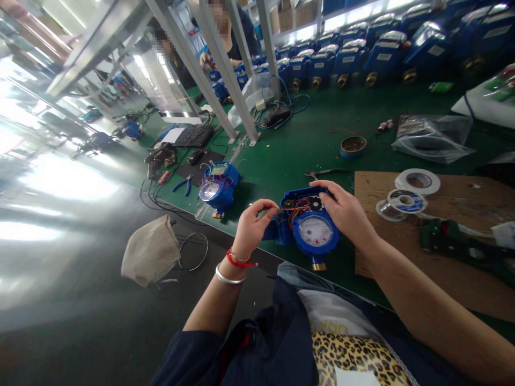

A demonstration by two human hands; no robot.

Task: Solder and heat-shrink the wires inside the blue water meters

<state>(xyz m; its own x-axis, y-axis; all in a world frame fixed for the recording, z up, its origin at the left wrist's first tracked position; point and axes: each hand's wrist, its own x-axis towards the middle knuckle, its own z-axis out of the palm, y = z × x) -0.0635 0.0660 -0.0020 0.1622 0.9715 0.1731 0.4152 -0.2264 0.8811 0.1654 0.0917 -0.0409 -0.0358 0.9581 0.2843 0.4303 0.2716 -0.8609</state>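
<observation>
A blue water meter (311,228) with a round white dial and a brass fitting lies on the green bench near its front edge, its top open with red and dark wires showing. My right hand (341,209) rests on the meter's upper right side, fingers curled over the open top. My left hand (253,225) hovers just left of the meter, thumb and fingers pinched on thin wires that run into it. A red string and a silver bangle circle my left wrist.
A second blue meter (219,187) sits further left, with blue pliers (183,185), a mouse and a keyboard (193,135) behind. A wooden board (442,241) at right carries a tape roll (418,181) and a solder spool (402,203). Rows of meters and other people are at the back.
</observation>
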